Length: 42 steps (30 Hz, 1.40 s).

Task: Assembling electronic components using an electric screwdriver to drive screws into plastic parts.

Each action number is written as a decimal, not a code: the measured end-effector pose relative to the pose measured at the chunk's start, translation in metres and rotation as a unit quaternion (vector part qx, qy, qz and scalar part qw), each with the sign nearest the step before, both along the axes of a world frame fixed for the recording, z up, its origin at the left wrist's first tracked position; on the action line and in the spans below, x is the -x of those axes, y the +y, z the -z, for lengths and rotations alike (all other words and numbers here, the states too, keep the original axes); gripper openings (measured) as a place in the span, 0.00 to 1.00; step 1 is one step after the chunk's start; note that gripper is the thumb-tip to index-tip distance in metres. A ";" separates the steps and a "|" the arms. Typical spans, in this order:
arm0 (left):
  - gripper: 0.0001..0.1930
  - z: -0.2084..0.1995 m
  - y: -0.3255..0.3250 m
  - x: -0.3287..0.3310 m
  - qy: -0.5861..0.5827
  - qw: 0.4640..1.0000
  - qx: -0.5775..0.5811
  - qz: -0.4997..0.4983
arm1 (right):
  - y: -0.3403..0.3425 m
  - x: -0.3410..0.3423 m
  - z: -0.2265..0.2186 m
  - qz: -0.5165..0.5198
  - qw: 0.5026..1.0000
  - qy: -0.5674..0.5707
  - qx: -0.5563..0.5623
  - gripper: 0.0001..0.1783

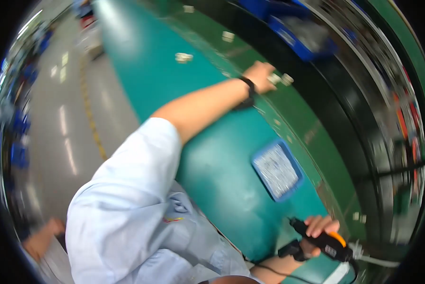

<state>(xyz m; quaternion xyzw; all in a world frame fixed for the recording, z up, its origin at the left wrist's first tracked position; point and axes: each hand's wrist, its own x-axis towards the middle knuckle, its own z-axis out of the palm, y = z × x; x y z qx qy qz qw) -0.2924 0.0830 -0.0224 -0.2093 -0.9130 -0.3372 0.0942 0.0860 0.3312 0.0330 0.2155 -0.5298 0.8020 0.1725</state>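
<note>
Left arm: stretched far forward and across to the right from a pale blue sleeve (127, 165), elbow slightly bent, forearm passing over the teal tabletop (212, 175); a black wristband (248, 90) circles the wrist.
Left grip (259, 77): back of the hand mostly upward, fingers bent down over the darker green strip (300, 113) along the tabletop's far side; blur hides whether it is clenched or released.
White piece at the fingers (273, 78): small and blocky, right at the left grip's fingertips; a second white piece (286, 79) sits just to its right.
Right arm: bent close to the body, forearm rising from the lower edge.
Right grip (319, 226): wrapped firmly around a power screwdriver (333, 246), fingers over the top, thumb side below.
Power screwdriver: black with an orange patch, its tip pointing left and slightly forward from the right grip, a pale cord (380, 261) trailing to the right.
Blue tray (295, 187): between the two grips, on the tabletop, filled with whitish, glinting contents.
Other white pieces: a cluster (184, 57) left of and beyond the left grip; another (359, 217) just right of the right grip.
</note>
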 end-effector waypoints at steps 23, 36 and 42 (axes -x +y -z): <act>0.21 0.031 -0.208 -0.235 0.070 0.996 0.060 -0.020 | 0.076 -0.042 0.104 0.064 0.779 0.481 -0.397 0.35; 0.17 0.031 -0.207 -0.237 0.076 0.997 0.012 -0.023 | 0.059 -0.061 0.121 -0.058 0.781 0.427 -0.452 0.32; 0.15 0.037 -0.207 -0.236 0.099 0.995 -0.002 -0.032 | 0.045 -0.045 0.124 -0.132 0.776 0.408 -0.463 0.31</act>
